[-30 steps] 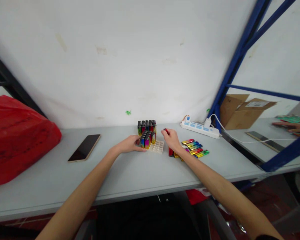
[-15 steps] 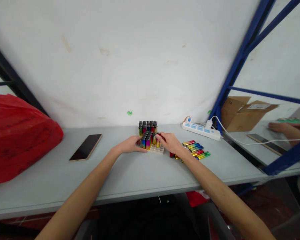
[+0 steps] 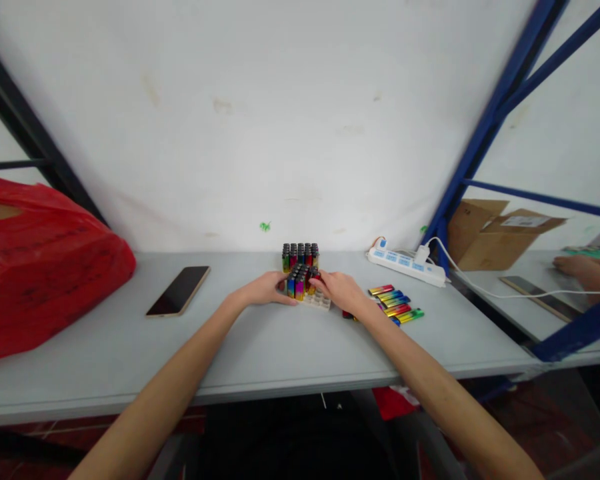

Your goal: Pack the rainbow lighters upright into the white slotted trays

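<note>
Upright lighters point(image 3: 299, 285) with shiny multicoloured bodies and black tops fill the left part of a pale slotted tray point(image 3: 320, 301). My left hand point(image 3: 266, 289) is wrapped round the tray's left side, thumb along the front corner and fingers partly hidden behind the lighters. Over the tray's right part, my right hand point(image 3: 339, 289) pinches a red lighter point(image 3: 316, 277) among the standing ones. Behind stands a second block of upright lighters point(image 3: 301, 255). Loose lighters point(image 3: 396, 305) lie flat on the table right of my right hand, some covered by my forearm.
A phone point(image 3: 179, 291) lies at left beside a big red plastic bag point(image 3: 55, 267). On the right are a white power strip point(image 3: 408, 265) with a cable, a blue shelf post point(image 3: 490, 120) and a cardboard box point(image 3: 495, 233). Another person's hands point(image 3: 587, 268) show beyond the post.
The view has shifted slightly. My right hand has moved a little to the left over the tray, now with a red lighter at its fingertips. My left hand stays at the tray's side.
</note>
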Action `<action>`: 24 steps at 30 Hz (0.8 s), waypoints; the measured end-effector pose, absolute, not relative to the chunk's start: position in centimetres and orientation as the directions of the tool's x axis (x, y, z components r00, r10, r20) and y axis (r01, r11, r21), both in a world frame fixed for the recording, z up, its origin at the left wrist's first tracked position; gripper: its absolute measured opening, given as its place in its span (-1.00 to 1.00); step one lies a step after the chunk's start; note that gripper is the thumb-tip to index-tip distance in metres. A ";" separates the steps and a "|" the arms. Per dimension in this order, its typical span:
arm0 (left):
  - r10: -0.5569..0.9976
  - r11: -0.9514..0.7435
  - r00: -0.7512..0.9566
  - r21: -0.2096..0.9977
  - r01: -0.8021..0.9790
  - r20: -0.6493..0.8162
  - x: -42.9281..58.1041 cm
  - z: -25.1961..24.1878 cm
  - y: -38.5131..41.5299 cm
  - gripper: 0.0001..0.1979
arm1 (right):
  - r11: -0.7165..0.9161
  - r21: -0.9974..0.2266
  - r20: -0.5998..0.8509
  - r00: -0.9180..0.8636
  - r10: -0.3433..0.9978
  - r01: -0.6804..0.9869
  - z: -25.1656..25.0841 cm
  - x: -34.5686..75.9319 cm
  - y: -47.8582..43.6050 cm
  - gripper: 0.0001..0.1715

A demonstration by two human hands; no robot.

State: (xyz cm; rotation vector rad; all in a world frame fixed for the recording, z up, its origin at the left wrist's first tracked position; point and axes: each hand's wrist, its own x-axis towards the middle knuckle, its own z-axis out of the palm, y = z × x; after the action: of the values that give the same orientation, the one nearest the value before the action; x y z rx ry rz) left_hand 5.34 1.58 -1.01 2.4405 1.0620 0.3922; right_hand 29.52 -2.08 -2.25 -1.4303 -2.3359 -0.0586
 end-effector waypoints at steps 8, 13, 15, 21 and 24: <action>0.749 -0.599 0.656 0.516 0.612 0.091 5.3 -1.3 1.8 -0.37 | 0.507 -0.244 0.330 -0.421 0.845 0.827 -0.6 32.0 -2.4 -0.42; 0.730 -0.607 0.677 0.548 0.576 0.096 5.3 -1.3 1.8 -0.36 | 0.474 -0.450 0.223 -0.419 0.880 0.757 0.1 36.7 -2.6 -0.37; 0.726 -0.605 0.681 0.555 0.570 0.092 5.3 -1.2 1.7 -0.36 | 0.447 -0.470 0.132 -0.441 0.888 0.761 -0.2 37.7 -2.7 -0.20; 0.728 -0.598 0.679 0.570 0.563 0.093 5.3 -1.0 1.5 -0.33 | 0.515 -0.379 0.062 -0.534 0.843 0.769 -1.2 36.8 -2.6 -0.23; 0.725 -0.597 0.684 0.573 0.562 0.085 5.4 -1.0 1.4 -0.31 | 0.507 -0.435 0.109 -0.515 0.850 0.744 -1.5 36.1 -2.2 -0.27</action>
State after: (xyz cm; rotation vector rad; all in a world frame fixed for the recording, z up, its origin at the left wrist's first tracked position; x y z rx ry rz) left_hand 5.36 1.43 -0.96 2.3823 0.9899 0.4241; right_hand 36.09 -2.19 -1.46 -1.3368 -2.4442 0.4840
